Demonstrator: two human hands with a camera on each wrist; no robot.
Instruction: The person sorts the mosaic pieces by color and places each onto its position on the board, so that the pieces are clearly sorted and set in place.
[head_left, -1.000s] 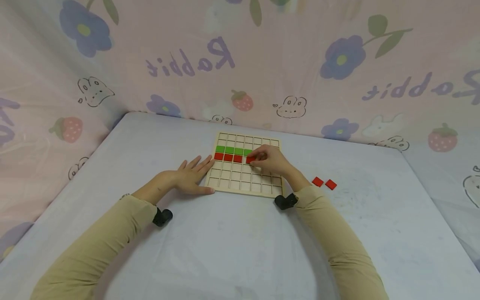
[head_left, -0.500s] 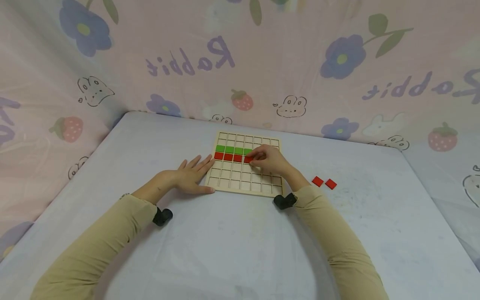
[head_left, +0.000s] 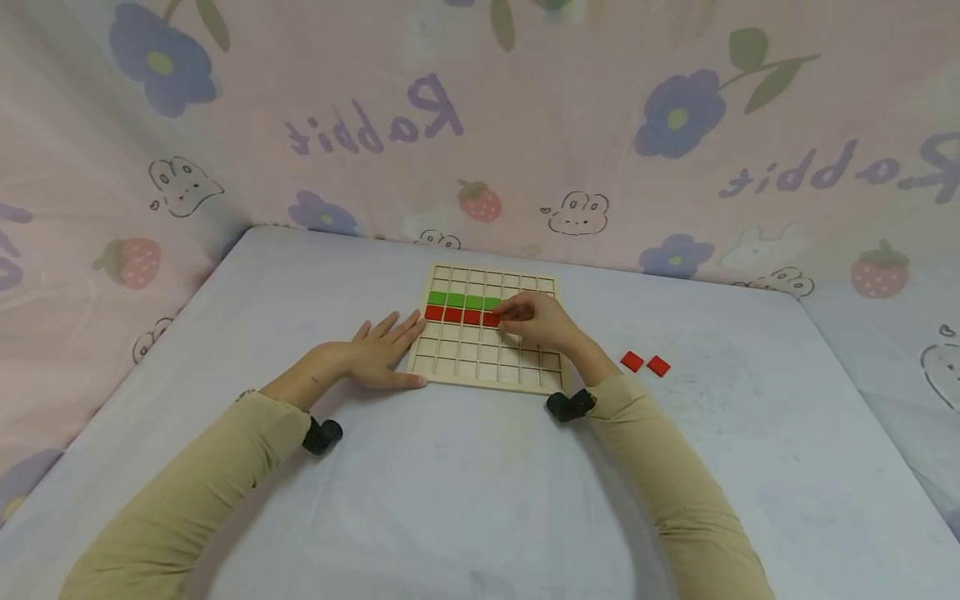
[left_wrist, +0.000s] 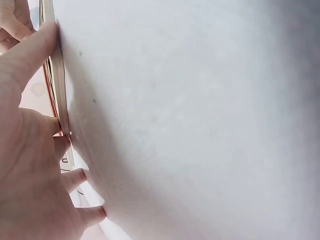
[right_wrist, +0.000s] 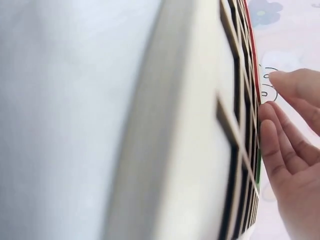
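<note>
A pale wooden grid board (head_left: 477, 370) lies on the table. One row of its cells holds several green tiles (head_left: 456, 300); the row just below holds several red tiles (head_left: 453, 315). My left hand (head_left: 375, 363) spreads along the board's left side, with the thumb at the near corner and fingertips against the edge. Over the middle of the board is my right hand (head_left: 546, 322), its fingertips touching the rightmost red tile (head_left: 491, 319), which lies in its cell. In the right wrist view the thumb (right_wrist: 292, 82) stands apart from the fingers (right_wrist: 272, 142), with no tile between them.
Two loose red tiles, a nearer-left one (head_left: 632, 361) and another (head_left: 658, 366), lie on the white table (head_left: 450, 500) right of the board. A patterned curtain (head_left: 525, 150) hangs behind and beside the table. Both wrists carry black cameras.
The fourth red tile has moved left from my right fingertips' grip and dropped level into its cell. My left hand keeps its place; the head view has shifted slightly.
</note>
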